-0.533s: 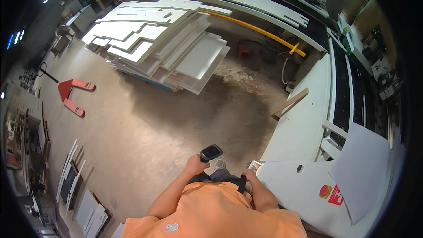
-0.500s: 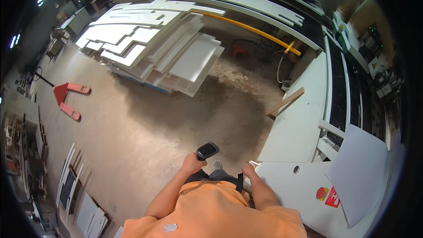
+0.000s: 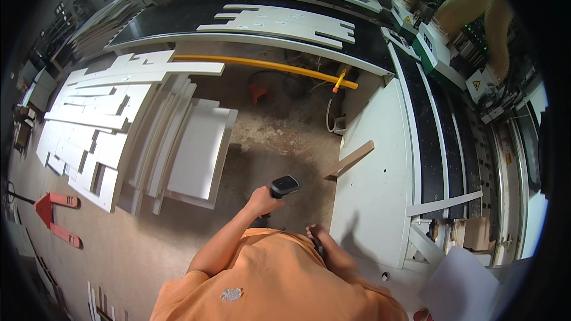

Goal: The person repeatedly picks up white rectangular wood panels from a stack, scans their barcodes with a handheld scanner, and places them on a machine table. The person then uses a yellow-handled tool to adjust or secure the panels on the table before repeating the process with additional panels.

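My left hand (image 3: 262,202) is wrapped round the handle of a black handheld barcode scanner (image 3: 285,186), held out in front of my waist with its head tilted up. Close to the right side of my orange shirt, my right hand (image 3: 316,235) is low with its fingers curled. Something dark shows just beneath it, but I cannot make out what it is. The white side panel of a machine (image 3: 375,196) stands to the right of that hand, apart from it. A wooden strip (image 3: 351,159) leans against this panel.
Stacked white cut boards (image 3: 196,154) stand ahead on the left, beside a red pallet jack (image 3: 44,211). Across the far side runs a black conveyor table (image 3: 178,21) bearing cut white panels (image 3: 285,24). A yellow bar (image 3: 267,67) spans below it. A paper sheet (image 3: 461,285) is at lower right.
My view has moved forward and turned, bringing the board stack and the machine closer. The scanner stays in my left hand. My right hand has come away from the machine's corner.
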Demonstrator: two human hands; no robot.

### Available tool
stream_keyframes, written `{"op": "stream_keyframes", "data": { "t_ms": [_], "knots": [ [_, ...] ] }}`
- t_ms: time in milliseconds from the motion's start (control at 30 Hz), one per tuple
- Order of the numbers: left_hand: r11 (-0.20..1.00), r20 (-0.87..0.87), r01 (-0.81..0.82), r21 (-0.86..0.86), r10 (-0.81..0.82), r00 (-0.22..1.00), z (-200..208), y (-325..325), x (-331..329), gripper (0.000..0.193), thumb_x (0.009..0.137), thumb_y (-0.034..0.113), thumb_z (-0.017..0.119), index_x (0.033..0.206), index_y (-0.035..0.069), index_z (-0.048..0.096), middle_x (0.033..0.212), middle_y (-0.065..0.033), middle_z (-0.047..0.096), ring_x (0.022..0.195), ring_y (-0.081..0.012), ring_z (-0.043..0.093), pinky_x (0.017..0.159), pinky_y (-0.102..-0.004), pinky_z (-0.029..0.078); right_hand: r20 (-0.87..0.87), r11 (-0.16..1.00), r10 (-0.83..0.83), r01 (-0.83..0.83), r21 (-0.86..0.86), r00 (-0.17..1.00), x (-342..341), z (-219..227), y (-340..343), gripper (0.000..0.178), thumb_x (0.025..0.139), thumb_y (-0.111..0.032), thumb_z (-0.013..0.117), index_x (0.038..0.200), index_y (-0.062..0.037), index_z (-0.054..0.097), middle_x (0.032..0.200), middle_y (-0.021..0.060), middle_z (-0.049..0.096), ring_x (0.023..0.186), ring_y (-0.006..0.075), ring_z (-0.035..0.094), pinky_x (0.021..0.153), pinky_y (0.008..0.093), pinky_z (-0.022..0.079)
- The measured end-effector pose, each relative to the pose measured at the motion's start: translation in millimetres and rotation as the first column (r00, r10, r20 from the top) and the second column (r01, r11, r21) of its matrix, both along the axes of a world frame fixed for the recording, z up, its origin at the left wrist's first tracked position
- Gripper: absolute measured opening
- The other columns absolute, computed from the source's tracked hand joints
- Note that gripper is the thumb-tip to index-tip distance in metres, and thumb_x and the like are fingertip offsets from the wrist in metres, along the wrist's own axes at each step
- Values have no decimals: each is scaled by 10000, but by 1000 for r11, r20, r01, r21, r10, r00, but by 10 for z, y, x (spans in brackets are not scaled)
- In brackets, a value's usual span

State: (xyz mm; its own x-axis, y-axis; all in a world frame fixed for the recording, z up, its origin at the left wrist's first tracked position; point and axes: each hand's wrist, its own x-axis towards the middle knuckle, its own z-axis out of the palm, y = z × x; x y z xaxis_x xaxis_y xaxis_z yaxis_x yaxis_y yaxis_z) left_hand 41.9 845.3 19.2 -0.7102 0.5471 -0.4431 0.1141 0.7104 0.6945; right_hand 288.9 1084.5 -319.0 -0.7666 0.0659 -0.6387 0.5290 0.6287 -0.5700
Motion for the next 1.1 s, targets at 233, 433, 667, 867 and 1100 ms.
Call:
{"op": "stream_keyframes", "data": {
  "t_ms": [233,433,667,867,1100],
  "knots": [
    [970,55,233,74,-237,970,196,936,-1400,388,690,309,771,841,-44,718,785,-229,710,782,-381,709,749,-438,560,234,396,-881,912,-109,411,-321,1065,640,205,933,-195,594,1020,-19,653,892,103,689,798,269,686,683,404,544],
    [997,198,74,38,-80,977,-218,1066,-2044,446,677,329,799,928,-35,742,828,-224,726,821,-362,720,776,-421,561,221,441,-861,889,-124,458,-1882,952,1814,120,895,-160,630,930,-45,626,779,61,629,631,185,613,499,319,474],
    [971,185,-194,-138,217,958,-95,1293,-2602,418,695,306,793,944,-26,742,839,-218,732,821,-353,728,775,-418,562,-321,632,-691,757,168,648,-4636,755,3396,640,832,-311,753,1325,27,525,1273,245,634,1182,349,627,982,438,496],
    [890,183,-425,-163,451,874,159,1651,-2881,360,717,232,770,941,-46,721,749,-158,711,727,-234,723,680,-358,555,-179,476,-875,868,-142,450,-5996,1091,4088,522,841,-323,741,1190,32,584,1224,232,662,1101,322,664,922,419,519],
    [947,211,-282,-151,310,927,23,1786,-2950,308,729,242,766,837,-45,731,608,-125,675,561,-215,681,608,-361,537,-255,157,-967,775,-613,-6,-5606,1872,4142,278,944,-214,551,1007,56,544,880,183,711,537,258,650,501,362,512]
  ]
}}
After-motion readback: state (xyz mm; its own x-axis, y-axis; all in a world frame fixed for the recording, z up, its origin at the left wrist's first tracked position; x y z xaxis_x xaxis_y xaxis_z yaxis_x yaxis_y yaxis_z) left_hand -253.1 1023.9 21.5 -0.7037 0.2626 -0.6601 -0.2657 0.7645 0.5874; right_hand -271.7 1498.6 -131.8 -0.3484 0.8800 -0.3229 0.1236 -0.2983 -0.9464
